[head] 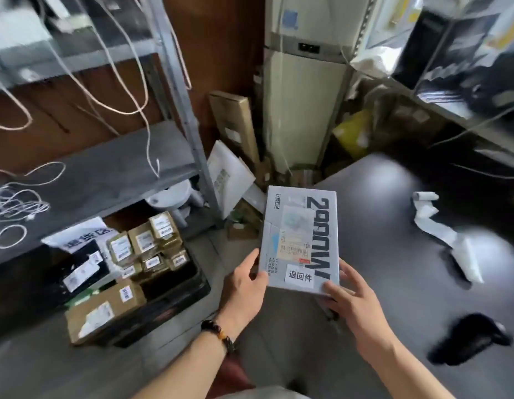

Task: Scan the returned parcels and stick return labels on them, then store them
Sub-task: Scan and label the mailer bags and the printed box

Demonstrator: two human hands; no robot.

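In the lower middle of the frame a pale grey flat cardboard parcel (300, 240) is held in the air, face up and well above the floor. A white return label (300, 275) is stuck near its bottom edge, so labelling looks done and storing is probably next.

The left hand (244, 286) pinches the lower left corner with its thumb on the top face. The right hand (356, 306) curls round the lower right corner. The two-handed grip keeps the wide box level and the label readable.

At lower left a black plastic crate (197, 286) of labelled brown cardboard boxes (106, 312) sits under a grey metal shelf (106, 180), likely the store for the parcel.

On the dark tabletop (394, 197) at right lie a white strip of label backing paper (440, 234) and a blurred black object (474, 338), perhaps the scanner, both within reach.
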